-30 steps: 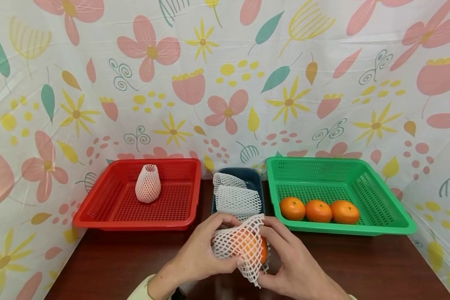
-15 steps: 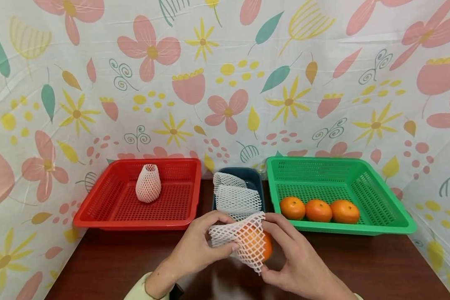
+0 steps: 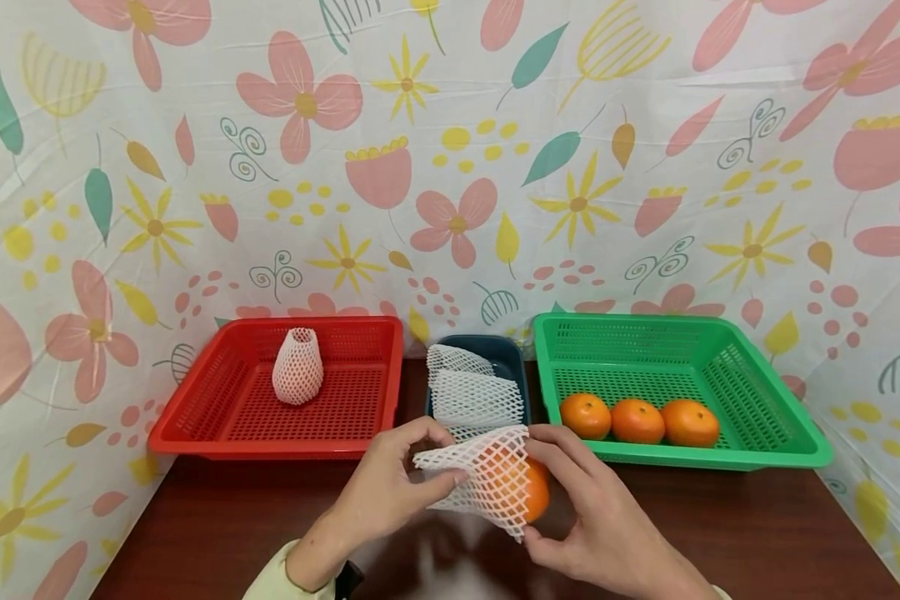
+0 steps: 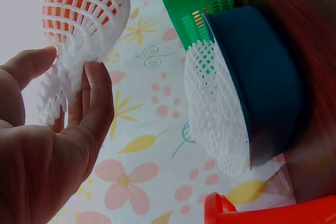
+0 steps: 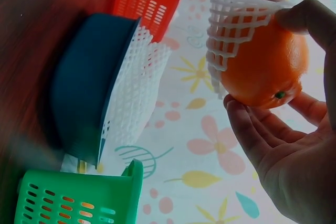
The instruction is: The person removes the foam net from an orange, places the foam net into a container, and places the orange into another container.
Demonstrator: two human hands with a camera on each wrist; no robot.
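Two hands meet over the dark wooden table (image 3: 217, 525), and between them I see the round orange fruit (image 3: 531, 490) now more uncovered than one second ago: the white foam net sleeve (image 3: 474, 475) then wrapped almost the whole fruit, and now its right side is bare. The left hand (image 3: 390, 492) pinches the free end of the sleeve between thumb and fingers. The right hand (image 3: 596, 517) has its fingers curled around the fruit from below and from the side. In my judgement the sleeve is only partly on, and the two hands are working it along the fruit.

The fruit is in the air, just in front of the dark blue plastic tray (image 3: 512, 360) with spare white net sleeves (image 3: 474, 398). The red plastic basket (image 3: 195, 417) with one wrapped fruit (image 3: 297, 367) stands to the left. The green plastic basket (image 3: 802, 433) with three bare oranges (image 3: 637, 420) stands to the right, and its front rim is near the right hand. Bare table lies in front of both baskets; the flowered cloth wall (image 3: 450, 167) closes the back and the sides.
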